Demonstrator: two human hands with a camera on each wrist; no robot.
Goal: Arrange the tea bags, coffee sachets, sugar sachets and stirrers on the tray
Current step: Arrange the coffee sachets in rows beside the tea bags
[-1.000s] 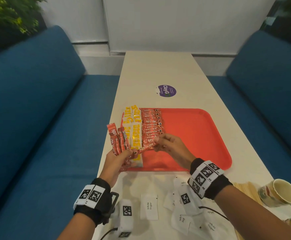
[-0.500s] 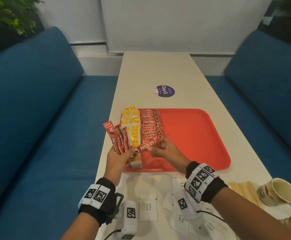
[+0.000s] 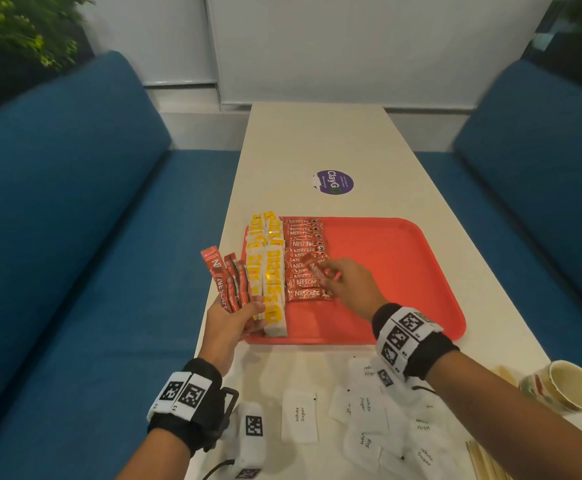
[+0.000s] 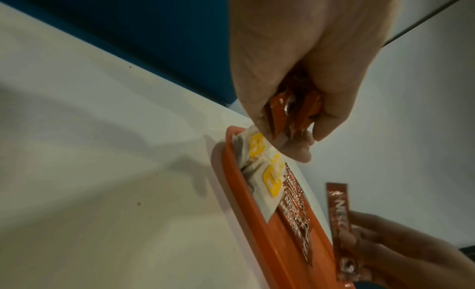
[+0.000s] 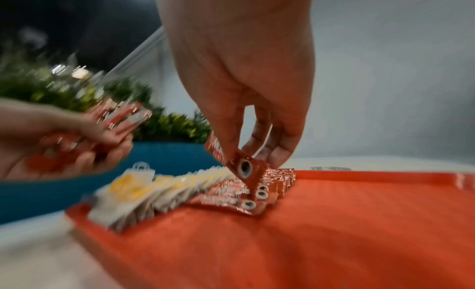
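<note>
A person's right hand (image 3: 348, 285) pinches 1 coffee sachet (image 3: 315, 271) by its end at the centre of the head view, holding it just above the row of coffee sachets (image 3: 305, 261) laid on the red tray (image 3: 404, 271), apparently to add it to that row. The left hand (image 3: 229, 320), at centre left, grips a fan of spare sachets (image 3: 225, 280) upright over the tray's left edge, likely as a ready supply. Yellow-labelled tea bags (image 3: 270, 271) lie in overlapping columns just left of the coffee row. White sugar sachets (image 3: 300, 419) lie scattered on the cream table (image 3: 317, 140) at the bottom of the frame, off the tray, with wooden stirrers (image 3: 483, 459) at lower right beside a paper cup (image 3: 568, 388). Blue sofas (image 3: 57, 220) flank the table; a purple sticker (image 3: 334, 182) sits beyond the tray.
</note>
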